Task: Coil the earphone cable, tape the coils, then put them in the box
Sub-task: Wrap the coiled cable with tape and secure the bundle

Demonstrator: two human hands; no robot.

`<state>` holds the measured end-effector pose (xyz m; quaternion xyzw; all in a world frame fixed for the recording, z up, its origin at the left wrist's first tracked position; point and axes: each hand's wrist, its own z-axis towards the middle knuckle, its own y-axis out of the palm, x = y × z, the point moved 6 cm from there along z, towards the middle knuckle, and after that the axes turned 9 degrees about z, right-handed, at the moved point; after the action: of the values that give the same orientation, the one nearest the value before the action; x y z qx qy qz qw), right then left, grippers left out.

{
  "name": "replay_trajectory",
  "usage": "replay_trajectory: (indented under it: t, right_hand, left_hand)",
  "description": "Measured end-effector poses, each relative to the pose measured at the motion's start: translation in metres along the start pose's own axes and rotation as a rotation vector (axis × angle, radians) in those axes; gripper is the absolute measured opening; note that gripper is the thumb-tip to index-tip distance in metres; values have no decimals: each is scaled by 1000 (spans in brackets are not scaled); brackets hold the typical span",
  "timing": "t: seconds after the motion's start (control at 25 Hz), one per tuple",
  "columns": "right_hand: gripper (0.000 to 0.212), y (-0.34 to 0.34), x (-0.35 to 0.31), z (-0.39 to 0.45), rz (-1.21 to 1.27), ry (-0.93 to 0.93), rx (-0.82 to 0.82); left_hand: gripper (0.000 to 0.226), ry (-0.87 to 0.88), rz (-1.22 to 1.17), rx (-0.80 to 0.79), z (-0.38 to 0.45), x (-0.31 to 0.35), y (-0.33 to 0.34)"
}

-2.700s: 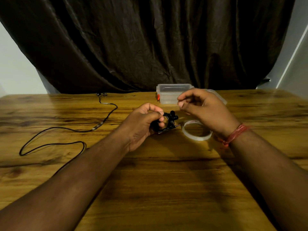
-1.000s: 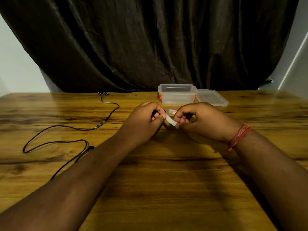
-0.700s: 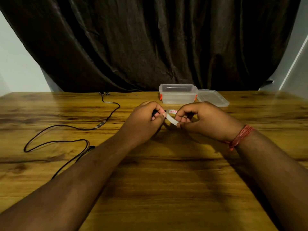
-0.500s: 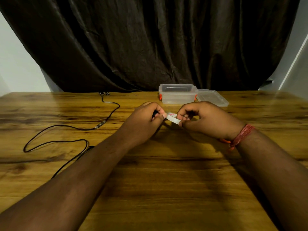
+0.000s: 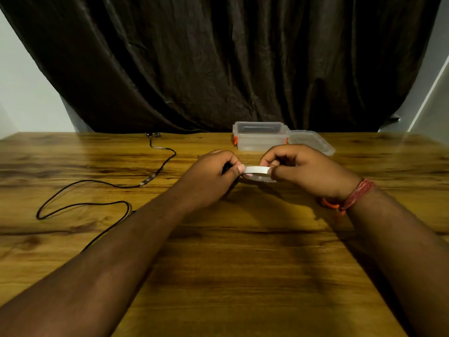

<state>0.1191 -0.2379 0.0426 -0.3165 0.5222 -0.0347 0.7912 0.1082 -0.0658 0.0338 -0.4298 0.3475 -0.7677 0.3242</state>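
Two bare forearms reach forward over the wooden table (image 5: 243, 263), the right one wearing a red thread band (image 5: 357, 194) at the wrist. The left hand (image 5: 206, 178) is clenched around a dark bundle, the coiled part of the earphone cable (image 5: 226, 167), of which only a sliver shows between the fingers. Its thumb tip touches the tape roll (image 5: 257, 171), which the right hand (image 5: 306, 170) pinches at the opposite side, just above the tabletop. To the left, the loose cable (image 5: 102, 182) lies in slack loops on the wood. Beyond the hands stands the clear plastic box (image 5: 260, 137), open, its lid (image 5: 311, 142) lying flat beside it, before a dark curtain (image 5: 218, 64).
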Motion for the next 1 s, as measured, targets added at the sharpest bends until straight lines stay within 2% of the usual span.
replay_trajectory:
  t: [0.16,0.32,0.6,0.76,1.0]
  right_hand:
    - [18,-2,1,0,103,28,11]
    - [16,-2,4,-1,107,56,-9]
    - [14,24,5,-1,193,90,-154]
    - [11,35,9,0,336,112,-126]
    - [13,45,8,0,305,104,-116]
  left_hand:
    - [14,-64,-110,-26,-1,0,-5]
    - [12,-66,-74,1,3,-6,-14]
    - [12,-88,52,123,7,-19,-31]
    - [11,-62,88,164,8,-21,-38]
    - [14,-110,-163,177,9,-21,-39]
